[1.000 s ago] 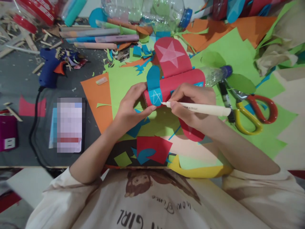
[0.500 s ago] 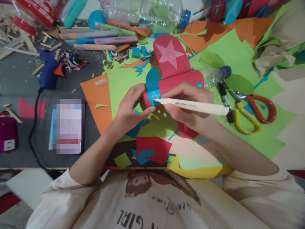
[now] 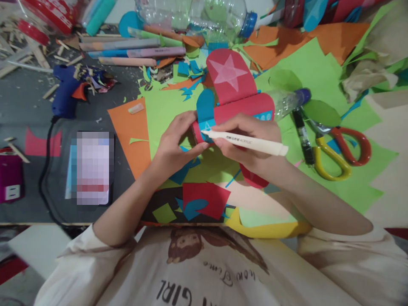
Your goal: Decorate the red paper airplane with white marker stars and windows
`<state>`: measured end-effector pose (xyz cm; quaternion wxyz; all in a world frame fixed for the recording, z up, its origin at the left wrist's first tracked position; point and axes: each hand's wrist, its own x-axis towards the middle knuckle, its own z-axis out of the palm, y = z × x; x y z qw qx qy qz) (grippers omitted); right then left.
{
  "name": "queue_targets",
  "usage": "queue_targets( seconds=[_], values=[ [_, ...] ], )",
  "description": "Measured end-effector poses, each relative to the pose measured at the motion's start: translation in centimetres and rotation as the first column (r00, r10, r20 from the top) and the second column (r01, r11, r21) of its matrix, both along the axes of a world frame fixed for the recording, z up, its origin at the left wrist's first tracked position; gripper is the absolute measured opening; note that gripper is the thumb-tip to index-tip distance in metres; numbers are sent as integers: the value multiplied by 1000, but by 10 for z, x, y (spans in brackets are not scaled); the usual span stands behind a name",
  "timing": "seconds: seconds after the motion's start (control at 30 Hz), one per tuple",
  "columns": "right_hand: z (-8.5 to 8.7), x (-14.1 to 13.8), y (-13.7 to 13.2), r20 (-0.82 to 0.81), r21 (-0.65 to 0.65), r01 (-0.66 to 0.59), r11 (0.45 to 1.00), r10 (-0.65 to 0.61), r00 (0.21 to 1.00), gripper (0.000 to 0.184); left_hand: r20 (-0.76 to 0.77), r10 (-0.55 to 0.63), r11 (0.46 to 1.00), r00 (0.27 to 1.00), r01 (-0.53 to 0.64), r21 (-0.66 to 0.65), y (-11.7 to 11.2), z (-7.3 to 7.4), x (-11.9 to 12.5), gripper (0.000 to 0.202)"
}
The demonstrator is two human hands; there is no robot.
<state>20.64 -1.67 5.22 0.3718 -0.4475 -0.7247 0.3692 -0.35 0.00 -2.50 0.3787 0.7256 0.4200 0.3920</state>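
Note:
A red paper plane [image 3: 237, 100] built round a clear plastic bottle lies on green paper. It has a red wing with a white star, a blue tail fin and a blue band with a drawn white star. My left hand [image 3: 177, 142] is closed on the plane's tail end, thumb below and fingers above. My right hand [image 3: 248, 142] pinches a cream-white marker [image 3: 245, 142], whose tip touches the blue band at the tail. Part of the lower red wing is hidden under my right hand.
Red-and-yellow scissors [image 3: 338, 151] and a black pen [image 3: 301, 134] lie right of the plane. A blue glue gun [image 3: 63, 91] with its cord, several pastel markers [image 3: 134, 51], an empty clear bottle [image 3: 194, 15], a phone [image 3: 92, 168] and paper scraps cover the table.
My right hand has moved the marker leftward and upward, so its tip went from under the blue band onto the drawn star. The left hand has stayed on the tail.

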Motion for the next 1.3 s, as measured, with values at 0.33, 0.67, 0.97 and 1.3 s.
queue_targets(
  seconds=[0.33,0.67,0.97,1.3],
  values=[
    [2,4,1,44,105,-20,994,15,999,15,-3,-15,1000,1000,15,-1,0,1,-1,54],
    [1,6,3,-9,103,-25,994,26,1000,20,18,-20,1000,1000,20,7,0,-3,-2,56],
    [1,7,5,59,202,-64,977,53,997,25,-13,-7,1000,1000,7,-21,-1,3,0,54],
    [-1,6,3,-126,23,77,997,-73,989,15,-15,-6,1000,1000,6,-19,-2,6,0,52]
  ],
)
